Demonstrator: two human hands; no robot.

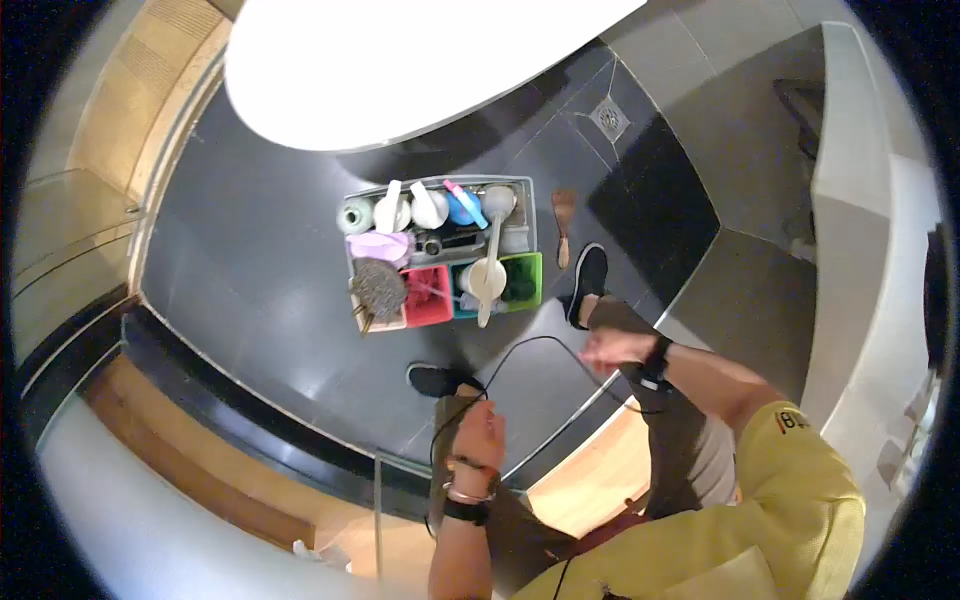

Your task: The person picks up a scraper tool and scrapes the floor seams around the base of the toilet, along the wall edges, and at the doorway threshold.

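Observation:
A thin black cord (545, 338) arches over the floor between my two hands. My left hand (480, 437), fingers curled and closed, holds the cord near my left knee. On the other side my right hand (618, 350) is closed in a pinch on the same cord, beside my right knee. In front of both hands stands a grey divided caddy (532, 205) on the dark floor. It holds pump bottles (430, 208), a long-handled pale scrubber (492, 262), a round bristly grey scrubber (380, 288), and pink (428, 318) and green (538, 268) bins.
A wooden-handled brush or spatula (563, 222) lies right of the caddy. The white rounded edge of a tub or basin (400, 90) overhangs the far side. A floor drain (609, 119) is at the back right. A glass panel edge (560, 430) runs below my hands.

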